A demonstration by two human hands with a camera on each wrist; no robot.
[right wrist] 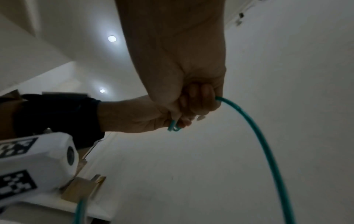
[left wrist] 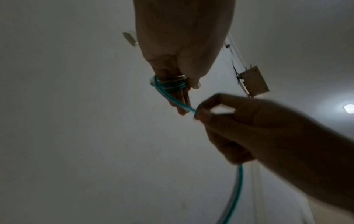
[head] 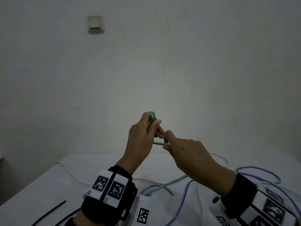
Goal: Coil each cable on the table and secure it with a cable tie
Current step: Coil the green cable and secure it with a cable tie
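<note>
Teal cable (left wrist: 168,87): several turns wound around left hand (head: 143,137) fingers, thumb clamping. Right hand (head: 192,159), at 4 o'clock, pinches the free run.

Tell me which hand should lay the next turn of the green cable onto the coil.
Right, probably. The right hand already pinches the free run of the green cable beside the coil, with slack trailing to the table. The left hand carries the wound turns on its fingers, so it serves best as the form.

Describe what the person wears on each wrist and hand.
Both hands are bare. The left wrist carries a black band with white blocks printed with black square-patterned markers. The right wrist has a matching black band and white marker blocks. No sleeves show.
</note>
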